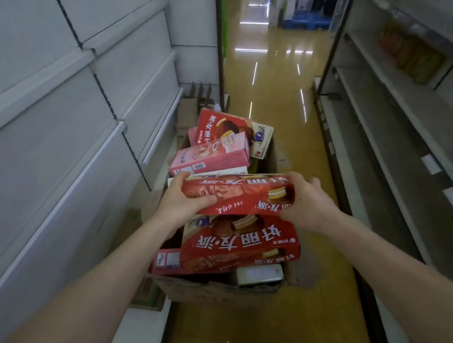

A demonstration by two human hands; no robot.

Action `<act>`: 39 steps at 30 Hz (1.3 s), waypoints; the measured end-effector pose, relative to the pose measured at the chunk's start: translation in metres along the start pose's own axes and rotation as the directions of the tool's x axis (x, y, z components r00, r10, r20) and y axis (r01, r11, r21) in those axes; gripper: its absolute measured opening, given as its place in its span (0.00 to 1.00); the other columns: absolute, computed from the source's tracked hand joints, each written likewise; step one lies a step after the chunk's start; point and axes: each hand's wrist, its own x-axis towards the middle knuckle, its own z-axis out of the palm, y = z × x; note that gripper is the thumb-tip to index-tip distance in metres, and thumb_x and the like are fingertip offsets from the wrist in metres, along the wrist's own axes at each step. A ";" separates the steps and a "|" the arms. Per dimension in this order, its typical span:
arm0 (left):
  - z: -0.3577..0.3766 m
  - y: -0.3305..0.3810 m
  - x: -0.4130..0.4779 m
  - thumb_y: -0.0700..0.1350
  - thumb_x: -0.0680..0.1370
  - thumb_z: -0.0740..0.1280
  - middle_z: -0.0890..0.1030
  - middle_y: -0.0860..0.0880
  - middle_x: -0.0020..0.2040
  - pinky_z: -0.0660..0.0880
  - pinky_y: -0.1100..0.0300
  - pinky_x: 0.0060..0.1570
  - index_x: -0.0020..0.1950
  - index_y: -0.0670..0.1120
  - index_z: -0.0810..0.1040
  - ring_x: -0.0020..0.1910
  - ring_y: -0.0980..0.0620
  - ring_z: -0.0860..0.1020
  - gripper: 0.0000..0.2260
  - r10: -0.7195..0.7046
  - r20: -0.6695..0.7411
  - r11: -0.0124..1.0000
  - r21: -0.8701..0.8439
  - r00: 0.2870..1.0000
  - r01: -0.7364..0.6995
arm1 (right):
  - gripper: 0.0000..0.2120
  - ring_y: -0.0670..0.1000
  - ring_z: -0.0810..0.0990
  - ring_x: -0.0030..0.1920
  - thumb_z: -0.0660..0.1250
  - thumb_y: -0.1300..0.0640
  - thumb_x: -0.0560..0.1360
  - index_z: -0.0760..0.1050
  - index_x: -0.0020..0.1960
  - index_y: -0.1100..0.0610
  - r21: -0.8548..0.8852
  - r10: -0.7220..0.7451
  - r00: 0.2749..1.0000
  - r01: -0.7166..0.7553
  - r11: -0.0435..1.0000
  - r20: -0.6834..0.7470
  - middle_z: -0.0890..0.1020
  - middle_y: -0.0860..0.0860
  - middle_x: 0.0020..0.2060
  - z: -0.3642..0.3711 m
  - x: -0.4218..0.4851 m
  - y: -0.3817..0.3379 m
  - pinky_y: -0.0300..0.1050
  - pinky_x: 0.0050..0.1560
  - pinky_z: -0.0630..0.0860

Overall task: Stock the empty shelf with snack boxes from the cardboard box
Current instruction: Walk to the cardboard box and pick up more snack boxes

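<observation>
Now, left hand (184,199), right hand (310,205), both clamped on red snack box (241,194) (above cardboard box (215,293))

Both forearms extended forward; left grip (185,202) and right grip (310,205) clasp opposite ends of red snack box (241,194).

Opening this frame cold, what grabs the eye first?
The red snack box at centre, gripped at its ends by the left hand and right hand, over the cardboard box on the aisle floor. That carton is crammed with more red boxes and a pink box lying at odd angles. On the left, bare grey shelves run down the aisle.
</observation>
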 end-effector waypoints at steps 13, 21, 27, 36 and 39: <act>0.052 0.098 0.007 0.53 0.74 0.71 0.72 0.56 0.55 0.75 0.61 0.41 0.73 0.52 0.64 0.48 0.57 0.75 0.30 0.263 0.117 0.959 -0.138 0.958 -0.246 | 0.37 0.48 0.72 0.60 0.73 0.50 0.72 0.57 0.74 0.51 -0.066 -0.067 0.958 0.051 0.997 -0.279 0.68 0.50 0.66 -0.076 -0.055 0.050 0.43 0.55 0.76; 0.111 0.164 -0.030 0.60 0.73 0.70 0.81 0.45 0.53 0.81 0.52 0.43 0.65 0.52 0.72 0.46 0.47 0.83 0.24 0.278 0.246 0.952 -0.197 0.928 -0.233 | 0.33 0.44 0.75 0.52 0.71 0.44 0.72 0.61 0.72 0.48 0.069 0.035 0.925 -0.009 0.998 -0.378 0.70 0.47 0.60 -0.127 -0.132 0.098 0.37 0.43 0.75; 0.162 0.207 -0.093 0.56 0.75 0.70 0.84 0.46 0.42 0.79 0.57 0.38 0.64 0.47 0.74 0.39 0.50 0.85 0.22 0.346 0.407 0.930 -0.268 0.846 -0.251 | 0.28 0.43 0.78 0.46 0.71 0.45 0.71 0.66 0.67 0.49 0.227 0.149 0.839 -0.031 0.973 -0.524 0.74 0.47 0.55 -0.165 -0.220 0.136 0.37 0.40 0.76; 0.239 0.250 -0.240 0.61 0.73 0.70 0.84 0.48 0.38 0.80 0.52 0.41 0.63 0.45 0.75 0.38 0.49 0.85 0.26 0.448 0.565 0.891 -0.349 0.693 -0.291 | 0.23 0.46 0.85 0.40 0.70 0.40 0.69 0.72 0.59 0.48 0.338 0.307 0.685 -0.094 0.936 -0.661 0.83 0.47 0.43 -0.211 -0.400 0.184 0.48 0.45 0.82; 0.256 0.259 -0.300 0.62 0.74 0.68 0.84 0.48 0.40 0.80 0.52 0.41 0.62 0.46 0.75 0.38 0.50 0.84 0.24 0.482 0.586 0.874 -0.375 0.651 -0.309 | 0.28 0.45 0.85 0.38 0.70 0.36 0.64 0.73 0.59 0.49 0.346 0.330 0.619 -0.098 0.933 -0.713 0.84 0.47 0.41 -0.217 -0.462 0.192 0.48 0.43 0.82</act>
